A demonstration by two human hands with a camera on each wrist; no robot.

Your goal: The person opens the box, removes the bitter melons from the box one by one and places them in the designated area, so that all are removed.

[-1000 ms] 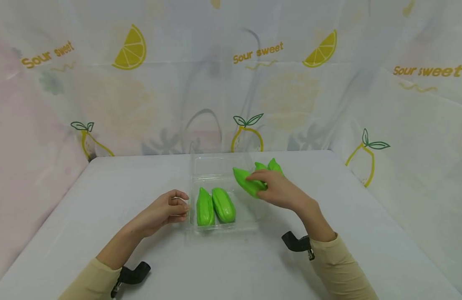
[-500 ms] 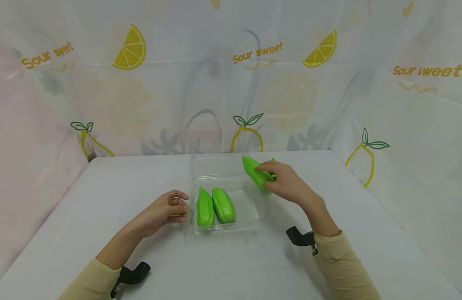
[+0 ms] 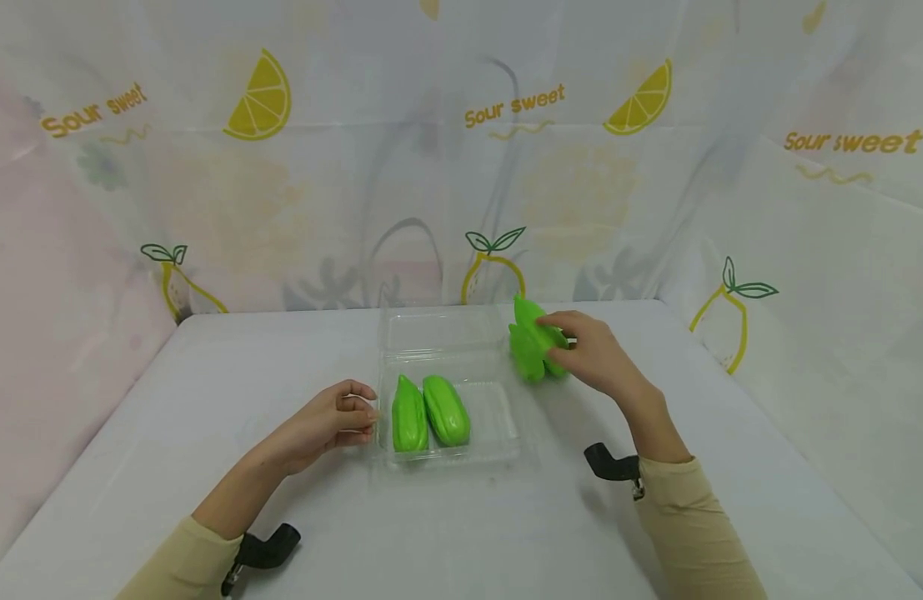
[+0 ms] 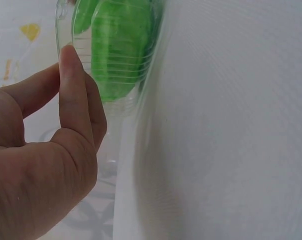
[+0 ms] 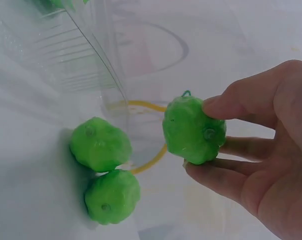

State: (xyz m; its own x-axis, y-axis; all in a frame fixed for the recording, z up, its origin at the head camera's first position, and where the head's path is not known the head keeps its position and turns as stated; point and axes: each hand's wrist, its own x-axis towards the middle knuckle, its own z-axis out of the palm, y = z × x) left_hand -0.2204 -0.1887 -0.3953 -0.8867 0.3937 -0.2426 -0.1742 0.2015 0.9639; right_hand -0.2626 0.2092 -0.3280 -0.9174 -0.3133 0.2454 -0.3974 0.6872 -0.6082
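Observation:
My right hand [image 3: 599,358] grips a glossy green bitter melon [image 5: 191,131] between thumb and fingers, raised a little. Below it, two more bitter melons [image 5: 100,145] lie side by side on the table, right of a clear plastic box [image 3: 494,417]; in the head view the held one partly covers them. The box stands with its lid [image 3: 438,329] folded back. Inside its left half lie two bitter melons [image 3: 447,410] lengthwise. At the box's left rim is my left hand [image 3: 318,427], whose thumb and fingertips pinch the edge in the left wrist view.
The white table [image 3: 446,533] reaches back to a printed cloth backdrop [image 3: 431,183], with cloth at both sides too. Black curved mounts [image 3: 611,464] stick out from both wrists.
My right hand has moved right and back with the bitter melon, from over the box to above the two on the table, turning it more upright. The left hand stays put.

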